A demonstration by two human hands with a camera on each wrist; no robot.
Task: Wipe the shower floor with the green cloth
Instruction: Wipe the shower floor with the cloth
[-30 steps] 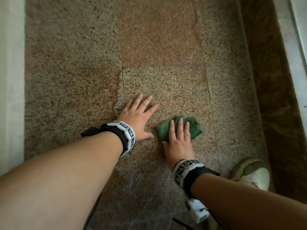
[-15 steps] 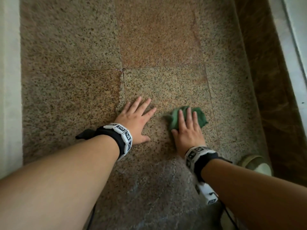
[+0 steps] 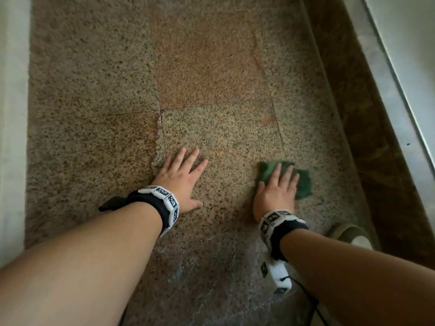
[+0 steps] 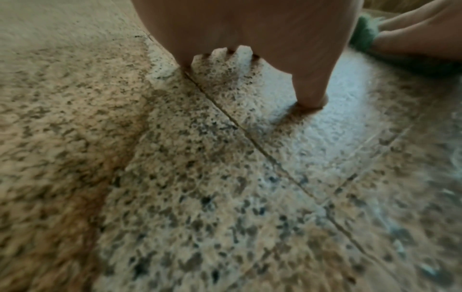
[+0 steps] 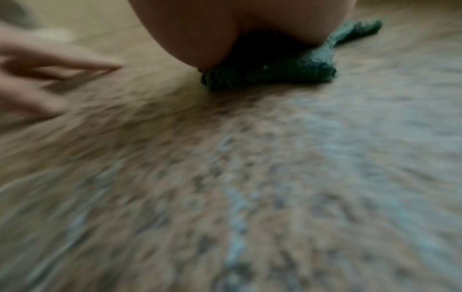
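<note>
The green cloth (image 3: 303,182) lies crumpled on the speckled granite shower floor (image 3: 211,67), right of centre. My right hand (image 3: 277,187) presses flat on it with straight fingers; the cloth sticks out past the fingertips and to the right. In the right wrist view the cloth (image 5: 275,73) bulges from under the palm, blurred. My left hand (image 3: 181,177) lies flat on the bare floor to the left of the cloth, fingers spread, a palm's width apart from the right hand. The left wrist view shows the left hand (image 4: 250,39) planted on a tile seam, with the cloth (image 4: 362,33) at the far right.
A dark brown stone curb (image 3: 367,114) and a pale sill (image 3: 404,55) run along the right side. A white wall (image 3: 11,114) bounds the left. A light shoe (image 3: 353,234) stands at the lower right. The near floor (image 3: 200,267) looks darker and streaked.
My right hand has slid the cloth to the right, away from the left hand and toward the curb. The left hand stays planted in the same spot.
</note>
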